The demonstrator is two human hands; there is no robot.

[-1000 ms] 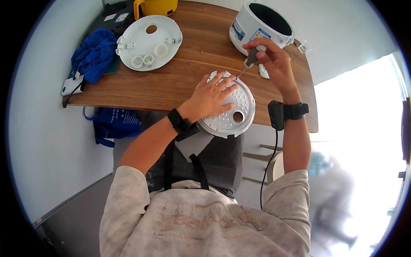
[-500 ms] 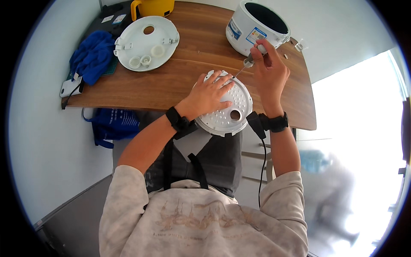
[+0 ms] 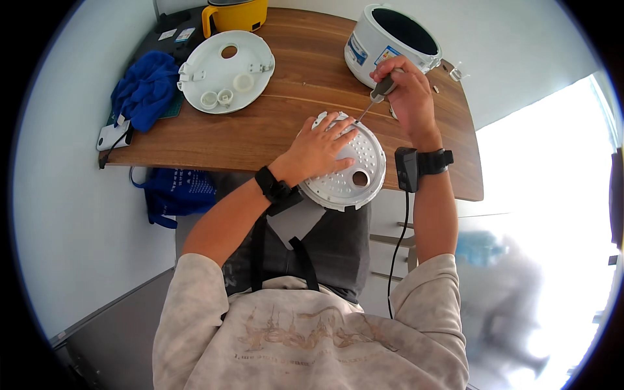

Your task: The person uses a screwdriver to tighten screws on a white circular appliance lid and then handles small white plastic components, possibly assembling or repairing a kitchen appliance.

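A round metal inner lid plate, dimpled and with one round hole, overhangs the table's near edge. My left hand lies flat across its left side, fingers spread. In my right hand is a screwdriver, my fingers wrapped round its handle. Its thin shaft slants down to the left, and the tip meets the plate's far rim close to my left fingertips. Whether a screw sits under the tip is too small to tell.
Behind my right hand stands a white rice cooker body. A white outer lid with small round caps lies at the left, near a blue cloth, a white device and a yellow pot. A clear plastic piece is by the right edge.
My right wrist has turned and my fingers have shifted on the screwdriver's handle. The tip stays at the plate's rim. My left hand keeps its place on the plate; the whole view has shifted slightly.
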